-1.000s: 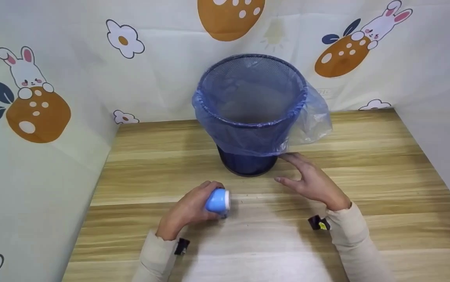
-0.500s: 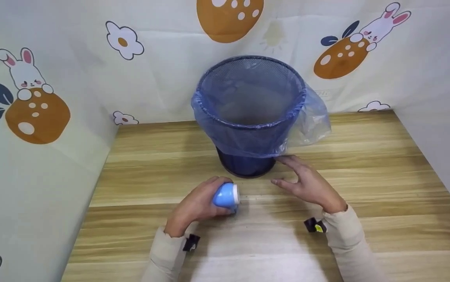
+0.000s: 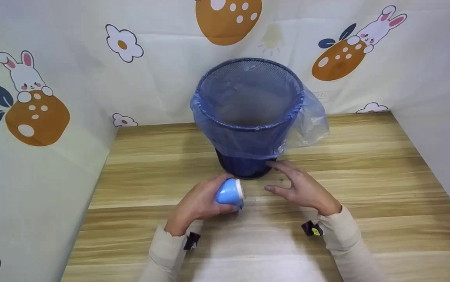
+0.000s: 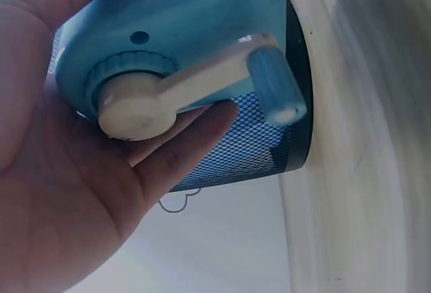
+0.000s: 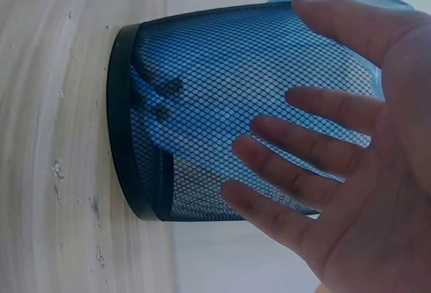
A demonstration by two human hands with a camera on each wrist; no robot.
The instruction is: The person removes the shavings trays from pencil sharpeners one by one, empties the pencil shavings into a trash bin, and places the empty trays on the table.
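Note:
My left hand (image 3: 199, 199) grips a blue crank pencil sharpener (image 3: 228, 192) just in front of the bin's base. Its pale end faces right in the head view. The left wrist view shows the sharpener's cream crank arm (image 4: 209, 76) and blue knob (image 4: 277, 87), with my fingers around the body. My right hand (image 3: 303, 188) is held by the bin's lower right side, fingers spread and nothing in it. A blue mesh waste bin (image 3: 244, 166) stands upright at the back, lined with a translucent blue bag (image 3: 240, 143) folded over its rim.
Small crumbs of debris (image 5: 58, 170) lie on the wood-grain table (image 3: 138, 172) in front of the bin. Pale cloth walls (image 3: 162, 78) with rabbit and flower prints enclose the back and sides. Loose bag plastic (image 3: 313, 123) hangs out on the bin's right.
My left hand has carried the sharpener to the right and a little closer to the bin. My right hand has shifted slightly left and down, still spread.

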